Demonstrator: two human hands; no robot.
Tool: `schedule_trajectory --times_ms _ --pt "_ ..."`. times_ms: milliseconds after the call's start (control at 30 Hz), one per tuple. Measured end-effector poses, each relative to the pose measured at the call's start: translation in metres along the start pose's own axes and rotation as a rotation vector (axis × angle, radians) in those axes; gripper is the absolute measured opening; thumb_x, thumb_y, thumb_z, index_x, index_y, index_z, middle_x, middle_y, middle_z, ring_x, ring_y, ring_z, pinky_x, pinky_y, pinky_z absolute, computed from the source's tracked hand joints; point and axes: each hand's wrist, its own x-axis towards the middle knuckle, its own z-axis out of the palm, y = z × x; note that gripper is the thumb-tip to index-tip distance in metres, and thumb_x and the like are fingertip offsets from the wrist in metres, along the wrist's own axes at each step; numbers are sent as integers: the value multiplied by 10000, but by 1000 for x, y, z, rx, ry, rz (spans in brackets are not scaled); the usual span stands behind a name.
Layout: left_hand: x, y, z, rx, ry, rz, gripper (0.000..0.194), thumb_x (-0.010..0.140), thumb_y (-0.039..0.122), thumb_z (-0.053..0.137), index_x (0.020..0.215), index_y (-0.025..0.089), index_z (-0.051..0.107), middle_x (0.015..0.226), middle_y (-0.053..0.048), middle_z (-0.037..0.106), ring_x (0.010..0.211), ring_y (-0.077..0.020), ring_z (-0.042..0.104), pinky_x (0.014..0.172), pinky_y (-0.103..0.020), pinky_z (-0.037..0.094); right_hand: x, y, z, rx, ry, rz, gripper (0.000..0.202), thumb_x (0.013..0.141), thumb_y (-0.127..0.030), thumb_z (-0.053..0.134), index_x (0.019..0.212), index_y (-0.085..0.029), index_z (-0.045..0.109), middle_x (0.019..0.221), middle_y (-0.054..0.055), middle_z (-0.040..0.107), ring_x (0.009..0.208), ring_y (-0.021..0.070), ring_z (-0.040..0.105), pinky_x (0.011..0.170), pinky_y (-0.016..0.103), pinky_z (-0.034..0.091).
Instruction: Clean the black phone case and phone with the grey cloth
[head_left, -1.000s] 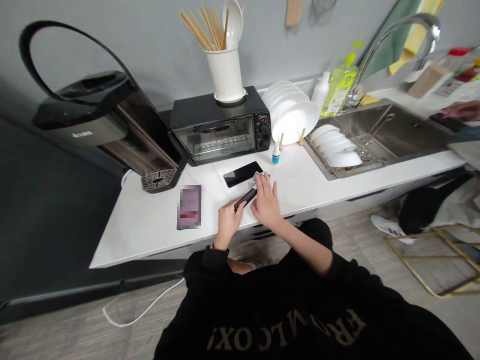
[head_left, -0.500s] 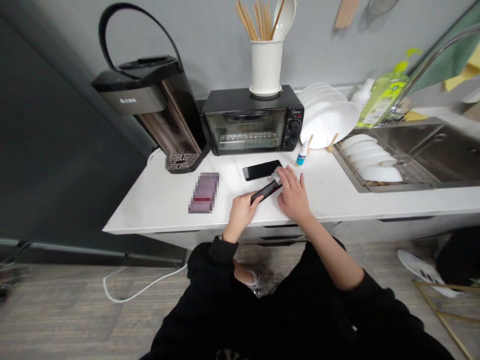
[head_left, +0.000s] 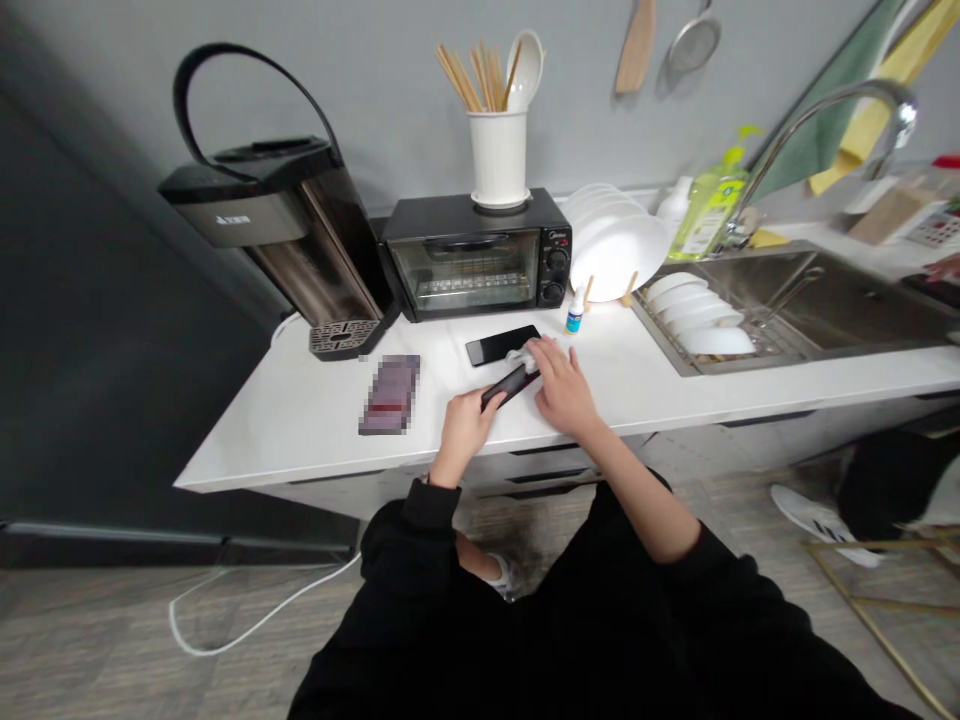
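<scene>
My left hand (head_left: 466, 430) grips the near end of a slim black phone-like object (head_left: 511, 385), held tilted above the counter's front part. At its far end, my right hand (head_left: 562, 390) presses a crumpled whitish tissue (head_left: 519, 358) against it with bent fingers. Part of the black object is hidden under those fingers. Just behind, a black phone (head_left: 501, 345) lies flat on the white counter (head_left: 300, 420). A small white bottle with a blue label (head_left: 574, 312) stands behind my right hand. To the left lies a purple, pixelated rectangular item (head_left: 391, 395).
At the back stand a water dispenser (head_left: 300, 240), a toaster oven (head_left: 472, 265) topped by a utensil holder (head_left: 499, 155), and racked plates (head_left: 619, 255). Right is a sink (head_left: 840, 320) with bowls (head_left: 712, 318). Another person's shoe (head_left: 821, 522) shows at lower right.
The view has turned towards the right, so more of the sink and tap shows. Both hands keep their hold on the black object and tissue, with little visible change.
</scene>
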Motion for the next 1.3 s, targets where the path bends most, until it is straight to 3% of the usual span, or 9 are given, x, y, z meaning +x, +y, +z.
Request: schedule_trajectory --times_ms 133,333,433,633,767,933,1033,1200,1300 --pt "-1 2 0 -11 1 1 254 1031 314 611 1001 171 819 880 -101 825 777 -224 764 735 -267 524 -6 -7 1 -37 45 99 903 762 -89 479 1638 -55 264 1726 186 320 1653 358 134 1303 655 159" --pt "0 -5 2 34 -10 -33 196 917 117 614 849 131 797 764 -114 790 705 -235 742 683 -277 512 -18 -65 9 117 -110 -242 912 770 -114 461 1658 -107 252 1736 121 330 1652 250 173 1338 571 64" --pt "1 -6 1 34 -8 -32 194 940 154 629 850 133 800 777 -117 796 721 -239 748 690 -277 512 -8 -44 6 107 -112 -270 867 791 -93 444 1645 -138 302 1693 116 415 1627 239 258 1339 570 51" --pt "-1 1 -1 -22 4 -7 251 1028 331 624 1016 178 823 932 -105 836 821 -245 777 728 -269 525 3 13 -1 -16 23 56 890 760 -70 464 1634 -89 296 1684 181 403 1620 329 267 1307 643 162" --pt "-2 0 0 -34 4 0 244 1026 311 613 1016 180 819 958 -102 836 854 -245 781 752 -276 542 -8 -22 3 6 23 39 927 759 -103 482 1651 -71 235 1728 191 313 1652 348 148 1306 664 126" --pt "0 -8 4 -1 1 -19 187 947 175 622 920 152 805 782 -99 794 744 -233 755 730 -283 550 -18 -69 5 137 -157 -292 945 760 -105 460 1671 -81 211 1743 152 303 1655 274 157 1334 579 107" --pt "0 -9 4 7 1 -16 181 952 183 625 935 147 802 813 -103 798 772 -239 760 750 -288 553 -10 -48 3 124 -180 -348 943 764 -86 444 1679 -115 217 1734 130 334 1645 260 203 1332 586 101" --pt "-2 -2 0 -33 4 0 251 1028 325 617 998 172 814 886 -96 823 809 -241 775 756 -280 541 4 11 -2 11 -32 -17 932 736 -49 446 1650 -105 279 1684 174 406 1621 313 273 1306 634 179" --pt "-3 -1 -1 -56 2 4 256 1032 339 614 1017 179 812 948 -102 832 857 -248 782 762 -279 542 0 0 2 -32 30 91 942 741 -71 469 1648 -39 220 1701 230 340 1642 366 177 1300 669 159"
